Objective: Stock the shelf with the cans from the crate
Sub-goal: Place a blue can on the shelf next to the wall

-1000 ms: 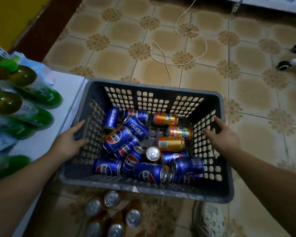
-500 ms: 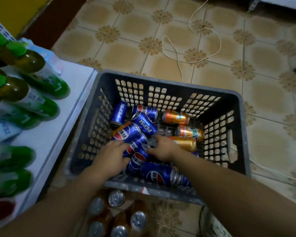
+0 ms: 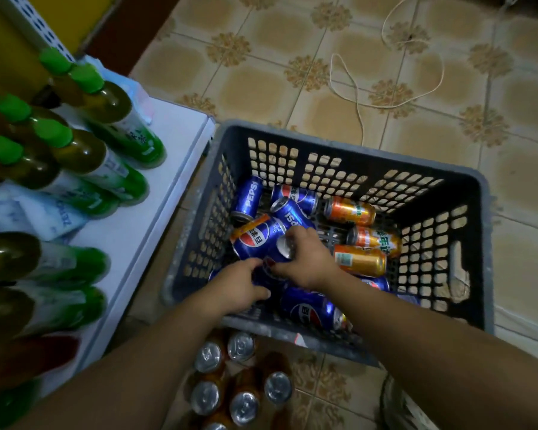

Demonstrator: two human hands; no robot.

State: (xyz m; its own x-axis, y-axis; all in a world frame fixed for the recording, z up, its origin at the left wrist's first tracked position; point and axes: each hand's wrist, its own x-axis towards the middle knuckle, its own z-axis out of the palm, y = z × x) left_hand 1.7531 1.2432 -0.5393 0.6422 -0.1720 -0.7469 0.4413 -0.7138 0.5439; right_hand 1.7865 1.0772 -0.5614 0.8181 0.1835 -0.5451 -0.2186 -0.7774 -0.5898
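Several green-capped bottles (image 3: 84, 150) stand in rows on the white shelf (image 3: 168, 169), leaving a bare strip along its front edge. Their labels are too blurred to read.

The shelf corner lies just beside the left wall of the crate (image 3: 354, 156), with only a narrow gap between them. The crate sits on the tiled floor (image 3: 261, 88), and its top is open on all sides.

Blue cans (image 3: 249, 200) lie heaped against the crate's left wall. They read "PEPSI" and carry a red, white and blue roundel with Chinese characters.

The left hand (image 3: 236, 290) has finger and thumb curled either side of a blue can (image 3: 269, 279) low in the heap. The right hand (image 3: 308, 259), just beside it, is clamped on another can (image 3: 283, 248), whose silver end faces up.

Three orange cans (image 3: 359, 260) lie in the crate's right half, with bare grid around them. One bears pale Chinese characters. The right wall has a handle slot (image 3: 457, 259).

Silver-topped cans (image 3: 239, 346) stand upright on the floor against the crate's near wall. A pale cord (image 3: 359, 119) loops over the open tiles beyond the far wall.
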